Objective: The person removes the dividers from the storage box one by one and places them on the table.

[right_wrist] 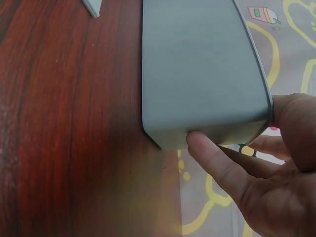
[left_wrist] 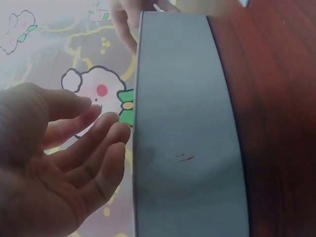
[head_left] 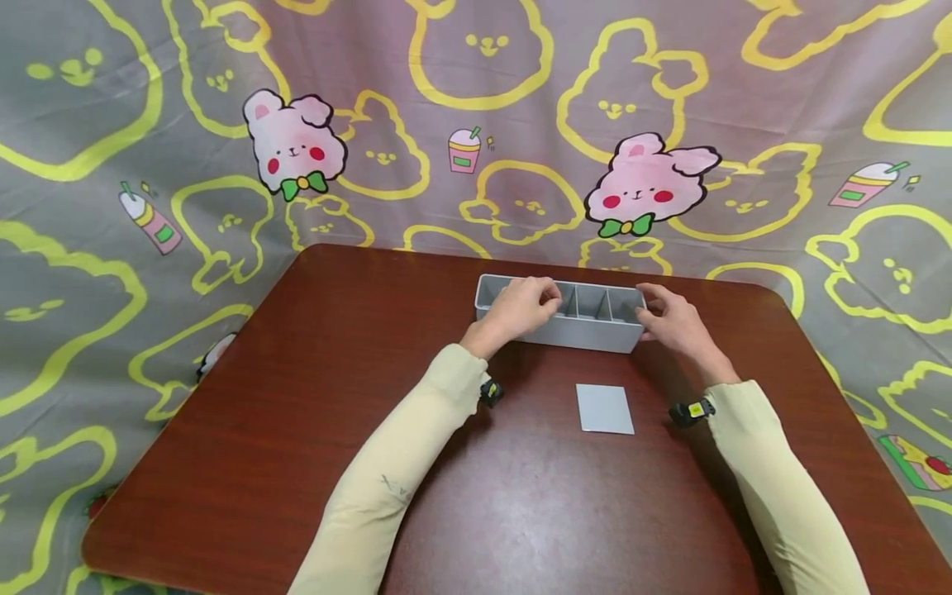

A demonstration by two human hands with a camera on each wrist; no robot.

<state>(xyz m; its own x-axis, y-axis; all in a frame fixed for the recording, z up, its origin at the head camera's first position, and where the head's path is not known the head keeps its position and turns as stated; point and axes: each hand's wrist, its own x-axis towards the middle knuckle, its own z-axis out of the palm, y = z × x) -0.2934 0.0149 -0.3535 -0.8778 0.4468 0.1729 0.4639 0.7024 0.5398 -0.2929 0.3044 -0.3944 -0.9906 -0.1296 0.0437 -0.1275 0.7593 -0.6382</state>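
A long grey divided organizer box (head_left: 580,335) stands on the table, its open compartments facing up. My left hand (head_left: 524,306) is over its left half, fingers loosely bent. In the left wrist view that hand (left_wrist: 74,163) holds nothing, beside the box's upper rim. At the right end, my right hand (head_left: 673,318) grips the box. The right wrist view shows one fingertip (right_wrist: 197,140) against the end wall and the thumb side of the hand at the rim. A flat pale grey square piece (head_left: 606,409) lies on the table in front of the box.
The brown wooden table (head_left: 335,355) has rounded corners. Behind it and at both sides hangs a grey cloth (head_left: 416,223) printed with yellow outlines and pink bunnies. Small red marks (left_wrist: 186,158) show on the box's front wall.
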